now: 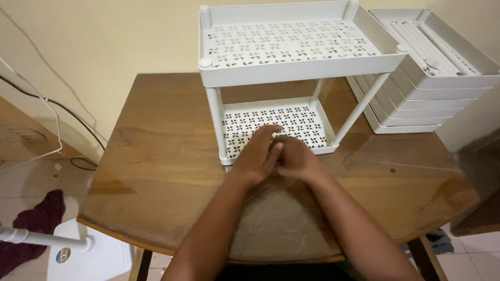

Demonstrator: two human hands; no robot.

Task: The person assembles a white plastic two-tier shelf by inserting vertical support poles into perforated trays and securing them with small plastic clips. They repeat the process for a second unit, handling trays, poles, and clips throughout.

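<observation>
A white two-tier plastic rack (pixel 291 67) with perforated shelves stands on a round wooden table (pixel 156 156). Its upper shelf rests on four white posts above the lower shelf (pixel 245 125). My left hand (pixel 258 153) and my right hand (pixel 294 156) meet at the front rim of the lower shelf, fingers touching each other. Neither hand visibly holds anything. The left fingertips lie over the perforated floor of the lower shelf.
A stack of several more white trays (pixel 416 99) sits at the table's back right, with white rods lying in the top one (pixel 437 47). Cables (pixel 47 104) run along the wall at left. A white stand and dark cloth (pixel 36 218) are on the floor.
</observation>
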